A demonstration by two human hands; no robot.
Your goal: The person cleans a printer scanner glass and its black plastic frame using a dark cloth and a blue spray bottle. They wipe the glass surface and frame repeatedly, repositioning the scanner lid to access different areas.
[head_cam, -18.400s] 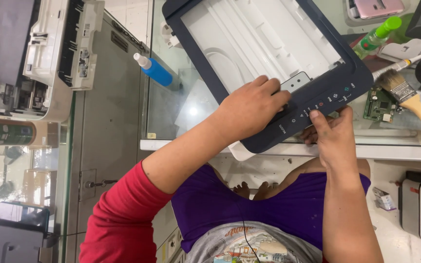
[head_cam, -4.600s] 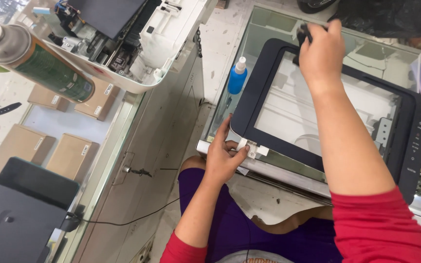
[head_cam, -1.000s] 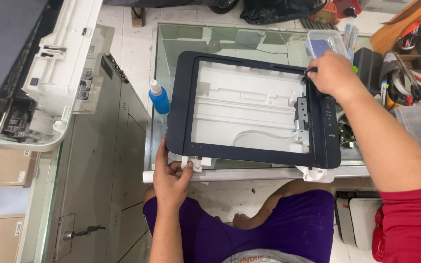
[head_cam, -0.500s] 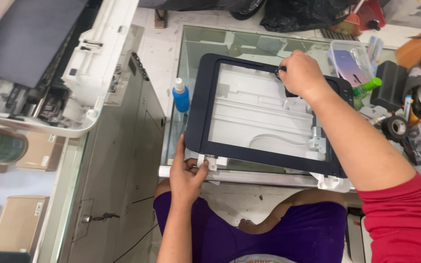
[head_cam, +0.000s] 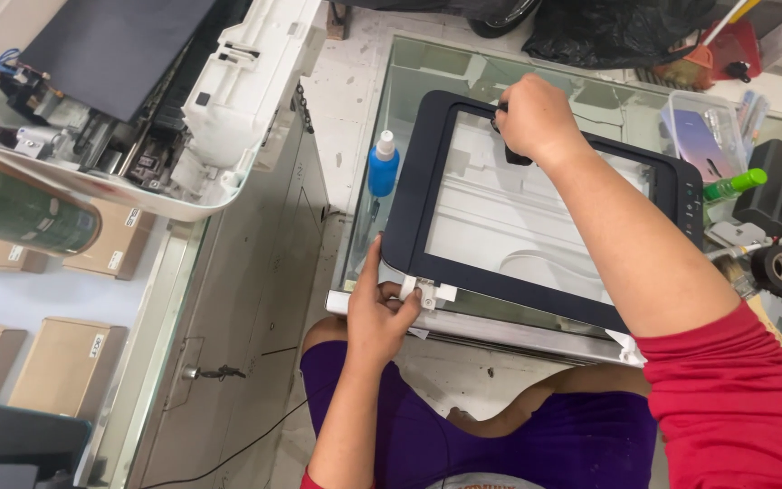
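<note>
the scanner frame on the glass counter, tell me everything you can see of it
The scanner frame is a dark, plastic-looking rectangle around a clear pane, white moulded parts visible beneath. It lies flat on the glass counter, button strip at its right end. The left hand grips its near-left corner by white tabs; the right hand presses its far edge.

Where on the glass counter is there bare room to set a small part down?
Bare glass lies beyond the scanner frame, toward the black bag. A thin strip holds only the blue bottle. The right end, around the tape roll, is crowded.
</note>
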